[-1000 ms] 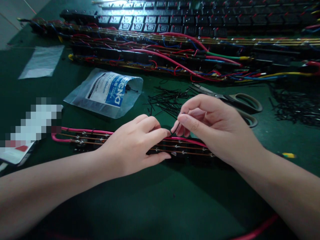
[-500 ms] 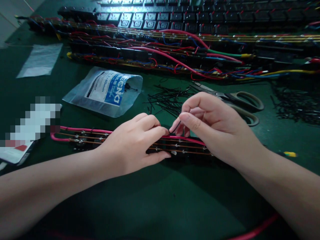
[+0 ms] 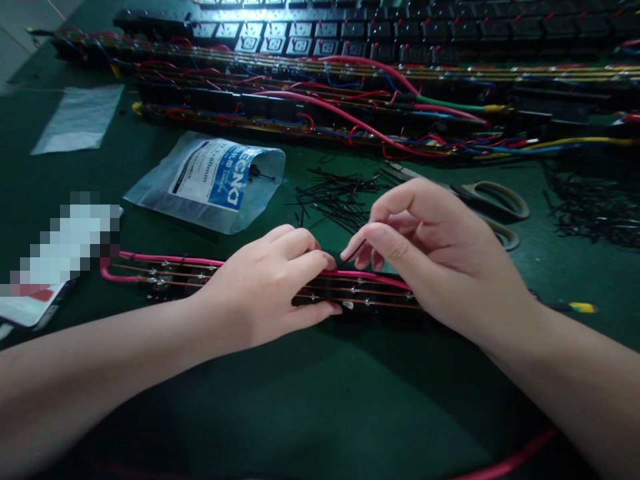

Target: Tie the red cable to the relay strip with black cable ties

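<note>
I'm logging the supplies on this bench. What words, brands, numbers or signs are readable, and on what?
"ECN", large white letters on blue, plastic bag; the next letter looks like an O.
"80mm", same bag; what stands before it is unclear.
Its smaller print: too blurred to read.
Phone-like object: mostly pixelated, nothing legible.
Wired strip: no readable text.
Sockets: no readable text.

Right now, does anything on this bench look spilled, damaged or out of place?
Loose black strips lie crisscrossed beside the open plastic bag, so they look spilled, though perhaps laid out deliberately. Blocky pixels cover much of the phone-like device at left, hiding its surface. No damage is evident.
</note>
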Demonstrator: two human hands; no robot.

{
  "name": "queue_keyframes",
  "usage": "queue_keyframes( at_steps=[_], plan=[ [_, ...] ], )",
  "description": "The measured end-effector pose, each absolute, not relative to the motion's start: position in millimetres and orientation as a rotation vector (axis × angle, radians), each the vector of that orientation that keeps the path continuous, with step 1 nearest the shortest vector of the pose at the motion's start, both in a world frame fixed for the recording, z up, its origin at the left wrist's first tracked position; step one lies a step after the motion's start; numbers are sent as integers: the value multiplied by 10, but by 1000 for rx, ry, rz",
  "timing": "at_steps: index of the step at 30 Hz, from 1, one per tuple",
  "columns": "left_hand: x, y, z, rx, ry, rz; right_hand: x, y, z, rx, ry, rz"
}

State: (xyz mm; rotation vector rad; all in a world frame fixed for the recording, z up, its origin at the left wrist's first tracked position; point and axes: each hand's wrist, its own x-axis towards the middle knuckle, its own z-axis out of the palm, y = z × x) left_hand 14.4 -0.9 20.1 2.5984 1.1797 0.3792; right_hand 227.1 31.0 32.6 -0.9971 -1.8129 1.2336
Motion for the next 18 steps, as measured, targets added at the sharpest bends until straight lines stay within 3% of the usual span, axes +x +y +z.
queue_keyframes(
  at_steps=[18],
  plan=[
    [145, -6, 200, 2593, 1187, 367, 2262, 314, 312, -1016, -1748, 1228]
  ],
)
